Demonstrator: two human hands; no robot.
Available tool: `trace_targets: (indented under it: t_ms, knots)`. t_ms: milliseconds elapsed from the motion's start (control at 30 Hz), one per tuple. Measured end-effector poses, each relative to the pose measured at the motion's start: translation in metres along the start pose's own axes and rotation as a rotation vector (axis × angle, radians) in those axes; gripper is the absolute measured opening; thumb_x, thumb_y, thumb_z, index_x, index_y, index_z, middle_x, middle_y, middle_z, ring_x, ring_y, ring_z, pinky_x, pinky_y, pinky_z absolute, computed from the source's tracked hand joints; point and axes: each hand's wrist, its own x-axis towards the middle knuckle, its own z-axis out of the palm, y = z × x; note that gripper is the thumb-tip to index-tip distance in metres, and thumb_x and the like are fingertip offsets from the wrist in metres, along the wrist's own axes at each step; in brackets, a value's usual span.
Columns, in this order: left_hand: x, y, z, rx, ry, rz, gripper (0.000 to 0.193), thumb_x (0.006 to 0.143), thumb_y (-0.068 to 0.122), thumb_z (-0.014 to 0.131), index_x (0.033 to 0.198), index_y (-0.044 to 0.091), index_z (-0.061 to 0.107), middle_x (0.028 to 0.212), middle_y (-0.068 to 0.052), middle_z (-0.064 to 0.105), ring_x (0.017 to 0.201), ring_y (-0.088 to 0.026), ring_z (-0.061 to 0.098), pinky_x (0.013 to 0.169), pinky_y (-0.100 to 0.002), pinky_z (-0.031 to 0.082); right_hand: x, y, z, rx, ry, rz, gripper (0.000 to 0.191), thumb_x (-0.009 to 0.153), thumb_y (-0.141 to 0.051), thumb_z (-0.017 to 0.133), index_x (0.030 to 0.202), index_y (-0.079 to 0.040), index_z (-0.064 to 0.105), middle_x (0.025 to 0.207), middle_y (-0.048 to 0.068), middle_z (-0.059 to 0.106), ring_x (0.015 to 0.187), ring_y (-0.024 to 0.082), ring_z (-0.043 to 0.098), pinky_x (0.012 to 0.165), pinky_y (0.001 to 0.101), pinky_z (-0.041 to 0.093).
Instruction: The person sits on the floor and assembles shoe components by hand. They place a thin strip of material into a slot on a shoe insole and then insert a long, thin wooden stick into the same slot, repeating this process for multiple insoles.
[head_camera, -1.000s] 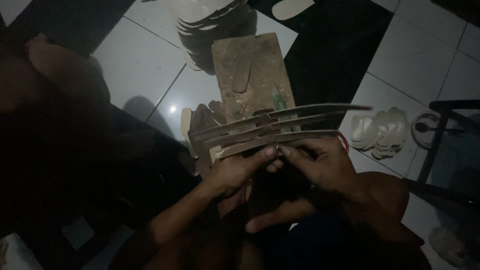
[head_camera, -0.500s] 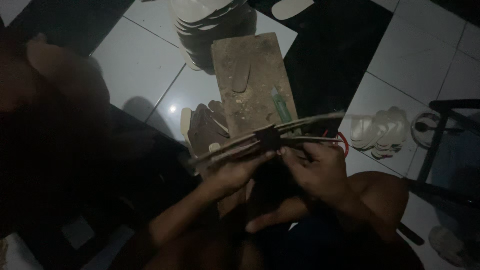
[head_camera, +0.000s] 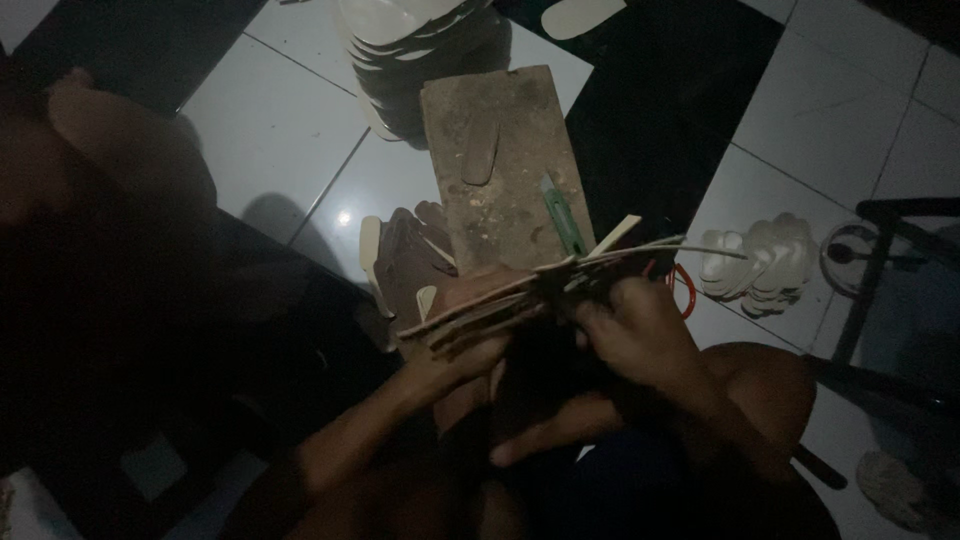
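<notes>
Centre frame: left hand (head_camera: 470, 345) and right hand (head_camera: 630, 330) both clamp the fanned sole stack (head_camera: 540, 290); loose ends could slip apart.

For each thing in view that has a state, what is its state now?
Bundle of thin flat pieces: held edge-on by both hands.
Left hand: grips the bundle.
Right hand: grips the bundle.
Green cutter: lying on the wooden board.
Pale cut-outs: stacked on the floor.
</notes>
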Motion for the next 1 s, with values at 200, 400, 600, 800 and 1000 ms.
trace_targets:
  t_ms: [200, 400, 600, 800, 1000]
  knots:
    - [0.008, 0.008, -0.003, -0.150, -0.115, -0.240, 0.025, 0.099, 0.026, 0.063, 0.113, 0.008, 0.072, 0.104, -0.009, 0.078, 0.095, -0.019, 0.077, 0.082, -0.034, 0.064, 0.001, 0.014, 0.006, 0.520, -0.045, -0.113, 0.017, 0.093, -0.006, 0.070, 0.109, 0.000, 0.068, 0.100, 0.012, 0.076, 0.088, 0.016, 0.075, 0.074, 0.0281, 0.062]
    - [0.017, 0.007, 0.008, -0.031, -0.030, -0.665, 0.024, 0.098, 0.026, 0.065, 0.108, 0.007, 0.074, 0.101, -0.010, 0.081, 0.094, -0.019, 0.077, 0.082, -0.036, 0.063, -0.002, 0.018, 0.011, 0.726, -0.118, -0.249, 0.018, 0.099, -0.007, 0.069, 0.115, 0.001, 0.071, 0.103, 0.014, 0.076, 0.088, 0.017, 0.072, 0.076, 0.0294, 0.057]
    - [0.010, 0.001, 0.012, -0.110, 0.019, -0.153, 0.018, 0.102, 0.011, 0.061, 0.115, 0.003, 0.071, 0.098, -0.011, 0.078, 0.087, -0.018, 0.077, 0.076, -0.032, 0.067, -0.001, 0.015, 0.000, 0.524, -0.109, -0.153, 0.020, 0.093, -0.007, 0.070, 0.111, 0.002, 0.071, 0.098, 0.016, 0.077, 0.087, 0.021, 0.077, 0.068, 0.0299, 0.056]
    - [0.010, 0.000, 0.006, 0.026, -0.044, -0.096, 0.016, 0.101, 0.010, 0.062, 0.115, 0.006, 0.071, 0.101, -0.008, 0.078, 0.091, -0.016, 0.078, 0.079, -0.030, 0.067, 0.003, 0.016, 0.000, 0.688, -0.174, -0.162, 0.019, 0.094, -0.004, 0.071, 0.111, 0.002, 0.069, 0.100, 0.015, 0.075, 0.091, 0.021, 0.074, 0.076, 0.0339, 0.062]
    - [0.013, 0.012, 0.006, 0.125, 0.046, -0.026, 0.017, 0.096, 0.011, 0.069, 0.110, 0.003, 0.074, 0.104, -0.012, 0.079, 0.096, -0.019, 0.077, 0.081, -0.034, 0.064, 0.002, 0.024, -0.006, 0.589, -0.265, -0.309, 0.016, 0.098, -0.009, 0.069, 0.111, 0.000, 0.070, 0.105, 0.015, 0.077, 0.097, 0.023, 0.077, 0.087, 0.0381, 0.064]
